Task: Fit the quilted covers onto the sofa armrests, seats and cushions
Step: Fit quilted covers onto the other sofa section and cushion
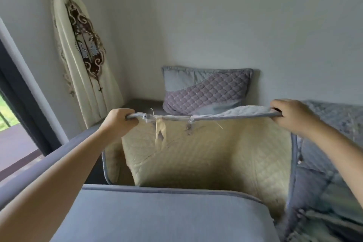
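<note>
Cream diamond-quilted cover, grey piping

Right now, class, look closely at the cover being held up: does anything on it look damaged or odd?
Yes. The quilted cover, held by its top edge in the left hand and right hand, shows its cream underside. Near the left hand, a frayed cream tie and loose threads dangle from the grey piping, which looks worn there.

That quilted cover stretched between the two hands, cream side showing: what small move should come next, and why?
Probably lower the grey-piped quilted cover forward onto the bare grey sofa seat. The left hand and right hand each grip its top edge, holding it spread and hanging just beyond that uncovered seat, while the quilted pillow behind is already covered.
</note>
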`<state>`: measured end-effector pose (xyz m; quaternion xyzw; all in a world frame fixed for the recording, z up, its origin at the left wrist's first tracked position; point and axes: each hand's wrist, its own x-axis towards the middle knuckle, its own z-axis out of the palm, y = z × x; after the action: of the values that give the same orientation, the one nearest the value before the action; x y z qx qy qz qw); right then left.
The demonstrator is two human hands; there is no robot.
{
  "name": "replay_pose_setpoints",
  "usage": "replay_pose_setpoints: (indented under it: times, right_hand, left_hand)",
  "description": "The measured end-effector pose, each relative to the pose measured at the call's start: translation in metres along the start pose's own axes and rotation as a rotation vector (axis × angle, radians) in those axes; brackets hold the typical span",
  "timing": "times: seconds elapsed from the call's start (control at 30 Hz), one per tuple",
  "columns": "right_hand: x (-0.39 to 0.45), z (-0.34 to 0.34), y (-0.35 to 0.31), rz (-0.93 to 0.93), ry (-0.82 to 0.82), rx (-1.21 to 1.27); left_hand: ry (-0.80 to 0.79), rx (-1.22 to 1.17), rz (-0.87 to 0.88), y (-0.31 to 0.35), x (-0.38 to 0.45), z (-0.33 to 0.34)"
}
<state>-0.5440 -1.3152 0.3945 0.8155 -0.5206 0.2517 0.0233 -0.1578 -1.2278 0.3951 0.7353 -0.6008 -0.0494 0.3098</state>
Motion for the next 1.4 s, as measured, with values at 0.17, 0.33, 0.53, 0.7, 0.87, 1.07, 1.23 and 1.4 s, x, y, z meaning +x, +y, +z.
replay_pose_setpoints:
  times: [0.17,0.33,0.53,0.7,0.87,1.07,1.23,1.4]
  right_hand:
    - [-0.057,0.034,0.013,-0.047,-0.729,-0.394]
    - [-0.092,0.08,0.009,-0.069,-1.095,-0.433]
    - [-0.104,0.113,0.015,-0.034,-0.981,-0.209]
    - [-0.036,0.114,0.0,0.105,-0.607,0.028]
    - [0.047,0.092,-0.026,0.171,-0.207,0.079]
    - [0.076,0.063,-0.022,0.029,0.123,0.267]
    - [0.048,0.056,0.032,-0.398,0.259,0.099]
    - [-0.06,0.1,0.063,-0.657,0.008,-0.072]
  left_hand:
    - [-0.526,0.093,-0.074,-0.004,-0.03,0.051]
    - [-0.749,0.331,-0.133,0.015,-0.042,0.071]
    - [-0.615,0.749,-0.048,0.01,-0.049,0.068]
    - [-0.179,0.999,-0.117,-0.001,-0.03,0.046]
    - [0.028,0.891,-0.423,0.001,0.001,0.012]
    - [0.532,-0.273,-0.545,0.031,0.04,-0.004]
    - [0.752,-0.061,-0.136,0.048,0.012,0.004]
    - [0.335,0.3,0.105,0.026,-0.044,0.023]
